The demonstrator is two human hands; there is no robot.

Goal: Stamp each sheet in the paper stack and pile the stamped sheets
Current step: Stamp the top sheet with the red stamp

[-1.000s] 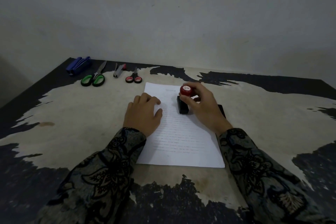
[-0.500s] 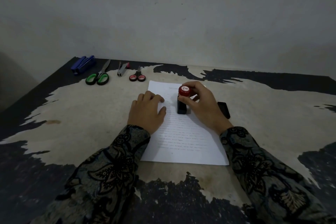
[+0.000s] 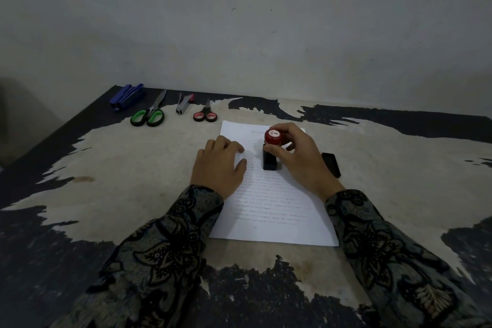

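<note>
Gripping the stamp's (image 3: 272,150) red knob, the right hand (image 3: 300,157) fingers clamp around it; the black base stands upright on the paper (image 3: 269,194). Left hand (image 3: 218,165) rests flat, fingers relaxed, on the sheet's left edge.

- The right hand (image 3: 298,157) grips the red knob of the stamp (image 3: 270,153), which stands upright with its black base on the paper stack (image 3: 271,210).
- The left hand (image 3: 218,168) rests flat on the sheet's edge at 9 o'clock of the stamp.
- A black stamp cap (image 3: 331,164) lies on the worn table (image 3: 133,168) at 3 o'clock of the right hand.
- Toward 10 o'clock, near the table's far edge, lie a blue stapler (image 3: 127,96), green scissors (image 3: 149,114), a staple remover (image 3: 183,104) and red scissors (image 3: 205,114).
</note>
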